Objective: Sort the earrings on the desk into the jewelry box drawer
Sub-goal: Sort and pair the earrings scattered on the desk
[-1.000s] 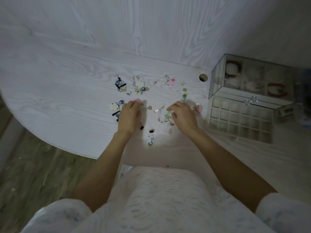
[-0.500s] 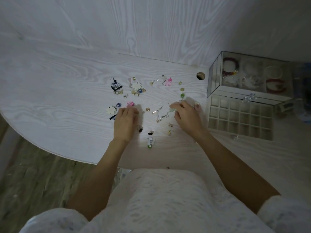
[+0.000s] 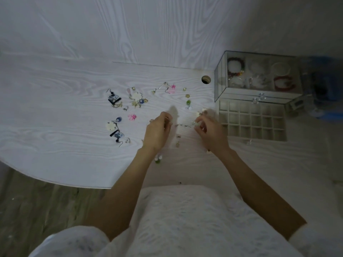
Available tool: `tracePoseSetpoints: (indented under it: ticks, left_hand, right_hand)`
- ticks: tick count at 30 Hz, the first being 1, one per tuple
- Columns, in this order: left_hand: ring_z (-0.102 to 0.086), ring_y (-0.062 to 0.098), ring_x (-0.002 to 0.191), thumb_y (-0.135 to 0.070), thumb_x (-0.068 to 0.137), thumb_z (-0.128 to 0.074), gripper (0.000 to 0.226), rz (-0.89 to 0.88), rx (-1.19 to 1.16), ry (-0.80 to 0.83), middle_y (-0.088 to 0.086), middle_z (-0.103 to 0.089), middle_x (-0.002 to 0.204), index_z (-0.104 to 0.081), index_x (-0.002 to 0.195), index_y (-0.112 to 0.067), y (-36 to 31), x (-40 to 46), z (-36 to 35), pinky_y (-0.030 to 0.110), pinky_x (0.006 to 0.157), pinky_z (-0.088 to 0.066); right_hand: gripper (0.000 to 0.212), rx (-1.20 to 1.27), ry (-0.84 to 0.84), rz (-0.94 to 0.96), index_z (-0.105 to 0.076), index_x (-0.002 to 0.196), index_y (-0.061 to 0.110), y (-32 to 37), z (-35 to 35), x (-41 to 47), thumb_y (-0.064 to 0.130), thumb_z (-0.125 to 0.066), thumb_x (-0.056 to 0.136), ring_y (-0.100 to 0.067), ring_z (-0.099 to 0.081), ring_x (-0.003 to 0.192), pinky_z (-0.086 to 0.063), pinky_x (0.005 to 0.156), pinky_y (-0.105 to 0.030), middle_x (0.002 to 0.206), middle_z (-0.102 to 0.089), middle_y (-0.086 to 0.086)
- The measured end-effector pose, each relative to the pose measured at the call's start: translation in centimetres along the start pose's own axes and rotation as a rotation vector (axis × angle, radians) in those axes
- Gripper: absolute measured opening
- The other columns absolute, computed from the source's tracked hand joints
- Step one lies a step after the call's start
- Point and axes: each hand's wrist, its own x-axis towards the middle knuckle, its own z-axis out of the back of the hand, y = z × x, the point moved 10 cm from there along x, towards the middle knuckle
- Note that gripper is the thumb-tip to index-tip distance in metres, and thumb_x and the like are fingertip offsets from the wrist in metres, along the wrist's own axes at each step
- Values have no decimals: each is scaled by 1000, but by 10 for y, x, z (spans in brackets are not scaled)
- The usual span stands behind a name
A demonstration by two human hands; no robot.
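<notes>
curled left hand [image 3: 157, 130] hides grip; right hand [image 3: 210, 131] pinches blurred earring [image 3: 194, 124].

Whatever the left hand [image 3: 157, 130] and right hand [image 3: 209, 129] pinch is too small and dim to identify. A blurred blue object [image 3: 326, 86] runs off the right edge.

two hands [image 3: 157, 130], one jewelry box [image 3: 257, 78] – earrings uncountable

Dim, bluish light; the desk [image 3: 55, 112] is brightest at left, the right side murky. Soft focus, grainy, edges bowed by the wide lens.
</notes>
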Motion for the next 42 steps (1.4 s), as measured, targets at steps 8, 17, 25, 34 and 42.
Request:
tracePoseSetpoints:
  ticks: [8, 17, 25, 34, 42]
  left_hand:
    - [-59, 22, 81, -8, 88, -56, 24, -62, 84, 81, 13, -62, 101, -62, 111, -12, -7, 15, -23, 26, 70, -42]
    - [-57, 28, 82, -15, 82, -65, 16, -114, 216, 186, 15, -57, 92, -65, 97, -10, -15, 30, -48, 32, 66, -46]
    - [-58, 30, 80, -16, 84, -62, 13, -104, 242, 169, 17, -59, 89, -65, 94, -7, -10, 26, -45, 31, 63, -43]
    - [-58, 31, 79, -12, 88, -58, 11, -98, 278, 152, 17, -60, 90, -65, 93, -6, 3, 22, -32, 31, 59, -40]
    - [-58, 30, 80, -16, 86, -61, 15, -98, 262, 92, 16, -61, 90, -67, 97, -7, 7, 16, -12, 32, 67, -45]
  right_hand:
    - [10, -131, 38, 44, -60, 95, 11, 10, -9, 1, 16, -61, 87, -20, -58, 78, -43, 62, -28, 95, -64, -6]
    - [22, -212, 113, 83, -60, 103, 15, 13, -24, -1, 11, -61, 81, -22, -54, 94, -41, 66, -28, 103, -59, -5]
    - [20, -287, 119, 169, -60, 95, 8, 33, -40, 2, 23, -63, 82, -30, -55, 77, -32, 60, -31, 86, -62, -12]
    - [9, -120, -64, 17, -59, 85, 6, 9, -4, 13, 11, -54, 90, -27, -59, 83, -44, 63, -31, 88, -64, -12]
    - [15, -188, 8, -21, -63, 96, -2, -9, -13, 12, 6, -52, 91, -31, -54, 115, -46, 85, -34, 124, -57, -21]
